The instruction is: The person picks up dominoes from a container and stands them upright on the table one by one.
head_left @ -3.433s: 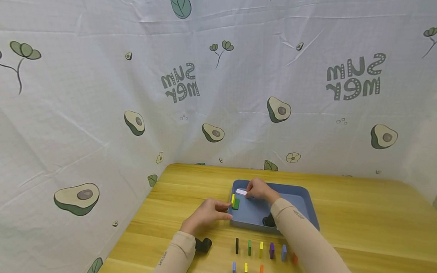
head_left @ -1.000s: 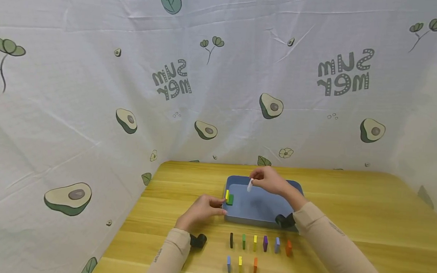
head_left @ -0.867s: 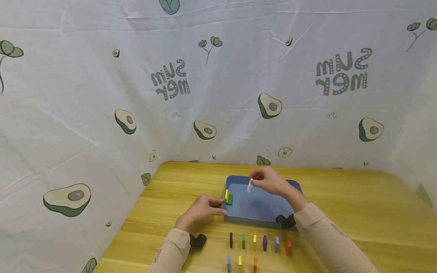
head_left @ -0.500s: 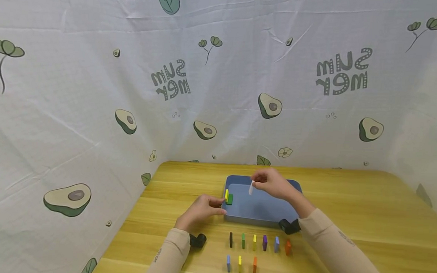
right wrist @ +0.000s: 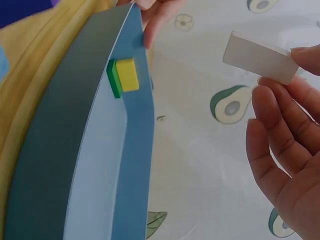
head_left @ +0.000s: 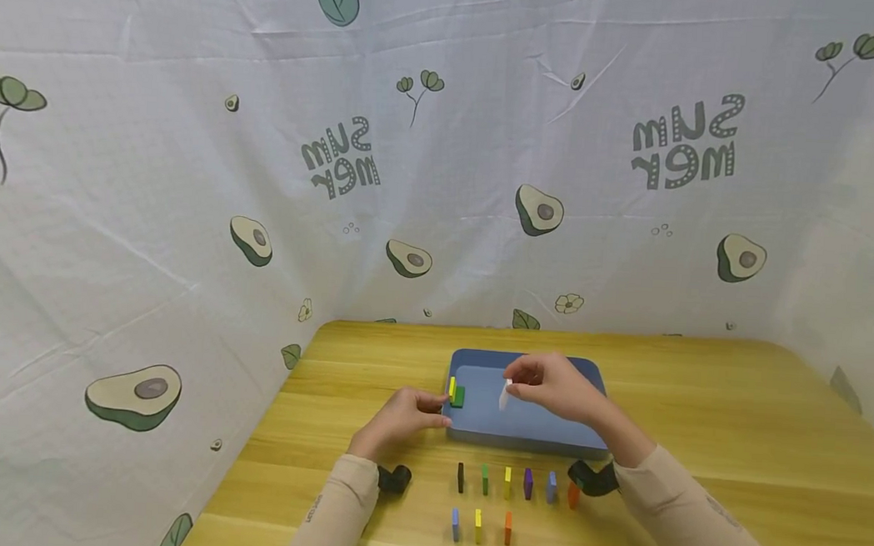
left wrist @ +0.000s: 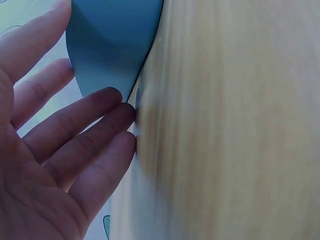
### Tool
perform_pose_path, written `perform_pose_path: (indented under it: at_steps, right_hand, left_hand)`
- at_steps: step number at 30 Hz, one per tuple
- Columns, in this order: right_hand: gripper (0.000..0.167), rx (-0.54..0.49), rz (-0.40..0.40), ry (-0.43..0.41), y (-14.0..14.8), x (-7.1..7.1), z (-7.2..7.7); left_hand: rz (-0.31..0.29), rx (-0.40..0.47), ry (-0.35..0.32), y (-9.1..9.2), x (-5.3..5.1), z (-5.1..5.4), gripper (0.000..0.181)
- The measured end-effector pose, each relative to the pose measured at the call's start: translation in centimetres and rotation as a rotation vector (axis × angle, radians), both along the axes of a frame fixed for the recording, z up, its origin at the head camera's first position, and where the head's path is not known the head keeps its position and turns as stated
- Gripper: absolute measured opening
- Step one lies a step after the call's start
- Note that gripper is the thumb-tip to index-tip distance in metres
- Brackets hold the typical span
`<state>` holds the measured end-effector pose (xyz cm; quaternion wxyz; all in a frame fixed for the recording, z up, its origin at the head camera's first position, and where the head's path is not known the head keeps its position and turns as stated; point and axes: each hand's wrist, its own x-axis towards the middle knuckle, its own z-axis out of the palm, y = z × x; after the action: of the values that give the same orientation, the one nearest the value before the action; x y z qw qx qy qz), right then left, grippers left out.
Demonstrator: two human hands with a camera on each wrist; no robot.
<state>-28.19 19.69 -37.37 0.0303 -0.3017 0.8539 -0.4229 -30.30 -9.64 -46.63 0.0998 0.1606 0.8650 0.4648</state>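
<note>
My right hand (head_left: pixel 561 387) pinches a white domino-like block (right wrist: pixel 260 57) by one end, between thumb and fingers. The white block hangs tilted over the left half of a blue tray (head_left: pixel 524 441). Inside the tray's left end, a yellow block (right wrist: pixel 128 75) stands on edge against the wall, beside a green block (right wrist: pixel 114 79) lying flat. My left hand (head_left: pixel 398 421) rests at the tray's left side, fingers extended and touching its outer wall. In the left wrist view, the left fingertips (left wrist: pixel 127 114) lie by the tray's lower edge and the table.
In front of the tray, small blocks stand in two rows: a black block (head_left: pixel 460 477), a purple block (head_left: pixel 528 483) and several others behind, a blue, a yellow and an orange block (head_left: pixel 507 528) nearer. My right wrist's black camera (head_left: pixel 591 478) partly covers another orange block (head_left: pixel 574 495).
The right hand has lifted the white block from the tray's back left, turned it downward and drawn it toward the front right. The left hand stays at the tray's side.
</note>
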Motion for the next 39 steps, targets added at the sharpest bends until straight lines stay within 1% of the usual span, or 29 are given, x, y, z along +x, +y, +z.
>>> perform_pose_path:
  at_steps: [5, 8, 11, 15, 20, 25, 28, 32, 35, 39]
  right_hand:
    - [0.021, -0.007, 0.017, -0.019, 0.6, 1.8, -0.1]
    - [0.019, -0.018, 0.028, -0.008, 1.2, 2.8, -0.6]
    - [0.018, -0.041, 0.058, -0.014, 1.9, 3.8, -1.1]
    - [0.020, -0.065, 0.107, -0.063, 2.7, 5.0, -1.6]
    - [0.019, -0.061, 0.152, -0.108, 3.2, 6.3, -2.1]
    - [0.018, -0.102, 0.232, -0.123, 3.4, 7.0, -2.8]
    - [0.021, -0.126, 0.274, -0.139, 3.3, 7.3, -3.0]
    - [0.019, -0.142, 0.319, -0.159, 3.1, 7.6, -3.2]
    - [0.016, -0.136, 0.352, -0.147, 2.9, 7.6, -3.5]
    - [0.012, -0.103, 0.375, -0.102, 2.7, 7.7, -3.7]
  left_hand:
    - [-0.005, 0.001, 0.009, 0.0, -0.1, 0.0, 0.052]
    - [-0.010, -0.004, 0.015, 0.2, -0.2, 0.0, 0.052]
    - [-0.010, -0.016, 0.017, 0.3, -0.3, 0.0, 0.051]
    - [-0.003, -0.013, 0.006, 0.3, -0.3, 0.0, 0.051]
    - [-0.010, -0.011, 0.015, 0.3, -0.3, 0.0, 0.051]
    - [-0.009, 0.002, 0.018, 0.2, -0.2, -0.1, 0.051]
    - [-0.011, 0.005, 0.019, 0.1, -0.2, -0.1, 0.050]
    - [-0.013, -0.002, 0.018, 0.0, -0.1, -0.1, 0.051]
    - [-0.011, -0.010, 0.017, 0.0, 0.0, -0.1, 0.051]
    - [-0.012, -0.018, 0.027, 0.0, 0.1, 0.0, 0.051]
